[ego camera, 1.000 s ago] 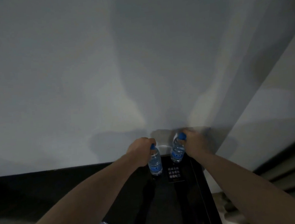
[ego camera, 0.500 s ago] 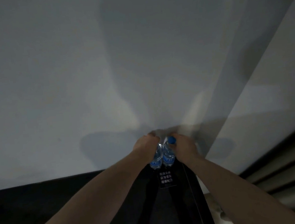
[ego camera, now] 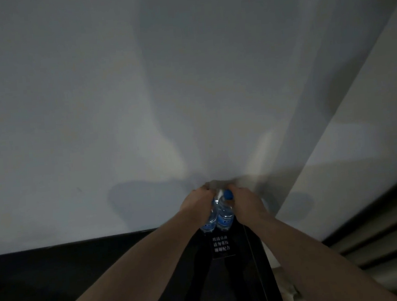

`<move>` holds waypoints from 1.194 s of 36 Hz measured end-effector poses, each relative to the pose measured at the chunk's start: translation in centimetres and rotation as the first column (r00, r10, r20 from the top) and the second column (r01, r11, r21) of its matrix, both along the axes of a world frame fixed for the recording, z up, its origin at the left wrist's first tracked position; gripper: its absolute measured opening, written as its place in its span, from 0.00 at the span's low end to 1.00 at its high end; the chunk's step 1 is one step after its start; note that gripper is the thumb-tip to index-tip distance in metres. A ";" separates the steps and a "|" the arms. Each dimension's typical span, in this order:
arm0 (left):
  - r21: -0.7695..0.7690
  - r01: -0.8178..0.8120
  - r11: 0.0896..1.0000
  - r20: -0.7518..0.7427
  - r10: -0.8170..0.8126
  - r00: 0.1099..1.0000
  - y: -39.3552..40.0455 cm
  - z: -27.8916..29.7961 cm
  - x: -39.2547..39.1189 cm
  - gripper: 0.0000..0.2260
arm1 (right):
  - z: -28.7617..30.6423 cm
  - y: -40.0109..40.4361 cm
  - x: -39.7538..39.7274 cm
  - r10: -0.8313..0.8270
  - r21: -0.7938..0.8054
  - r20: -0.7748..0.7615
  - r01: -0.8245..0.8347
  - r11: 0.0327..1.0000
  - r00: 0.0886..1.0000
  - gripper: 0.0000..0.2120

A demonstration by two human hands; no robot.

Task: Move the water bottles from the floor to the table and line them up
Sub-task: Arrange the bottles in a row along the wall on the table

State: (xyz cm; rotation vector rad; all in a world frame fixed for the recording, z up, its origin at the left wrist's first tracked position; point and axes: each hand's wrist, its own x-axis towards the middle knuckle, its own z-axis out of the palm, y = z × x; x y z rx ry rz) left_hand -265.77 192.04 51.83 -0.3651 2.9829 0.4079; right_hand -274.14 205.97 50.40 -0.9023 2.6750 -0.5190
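Plastic bottles [ego camera: 218, 214] touching, gripped, table [ego camera: 242, 278] far edge

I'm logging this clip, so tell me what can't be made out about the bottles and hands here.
Head view only:
- Left bottle cap: hidden by the left hand.
- Bottle bases: too dark to tell whether they touch the black table.
- Small sign: text too small.
- Right hand fingertips: hidden behind the right bottle.
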 end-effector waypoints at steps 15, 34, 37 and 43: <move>0.054 -0.106 0.993 -0.009 0.107 0.994 0.3 0.6 0.6 0.14 | 2.0 2.4 2.8 -0.047 -0.072 0.067 0.052 0.996 0.997 0.19; 0.271 -0.238 0.933 -0.217 0.300 0.929 -1.2 8.5 28.7 0.12 | 3.0 5.8 20.6 0.099 -0.423 0.372 0.073 0.903 0.923 0.17; 0.292 -0.338 0.895 -0.169 0.396 0.903 -1.2 7.7 34.8 0.12 | 2.5 4.7 25.8 0.235 -0.350 0.468 -0.065 0.934 0.852 0.16; 0.312 -0.371 0.875 -0.122 0.424 0.897 -1.3 5.5 42.9 0.11 | 1.7 3.6 32.3 0.386 -0.227 0.536 -0.312 0.923 0.751 0.17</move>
